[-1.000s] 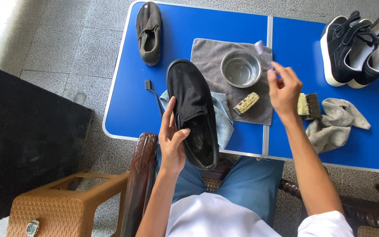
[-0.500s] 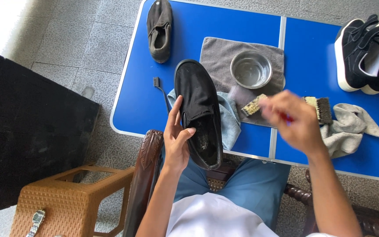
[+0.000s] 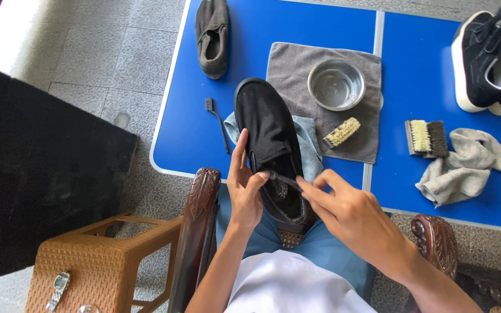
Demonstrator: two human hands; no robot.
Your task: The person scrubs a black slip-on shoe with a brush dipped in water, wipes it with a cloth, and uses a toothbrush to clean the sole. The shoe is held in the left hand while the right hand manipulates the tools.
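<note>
Gripping the black slip-on shoe (image 3: 271, 145) at its opening, your left hand (image 3: 246, 188) steadies it over the blue table (image 3: 320, 26) edge (heel toward your lap), while your right hand (image 3: 349, 214) pinches a thin dark tool (image 3: 285, 179) just inside the shoe.

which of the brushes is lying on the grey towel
The small pale-bristled brush beside the metal bowl. The black toothbrush and the big wooden brush lie on the bare blue table.

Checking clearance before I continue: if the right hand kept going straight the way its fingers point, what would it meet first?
The right hand points up-left, so it would likely meet the black shoe at its opening, then the left hand.
</note>
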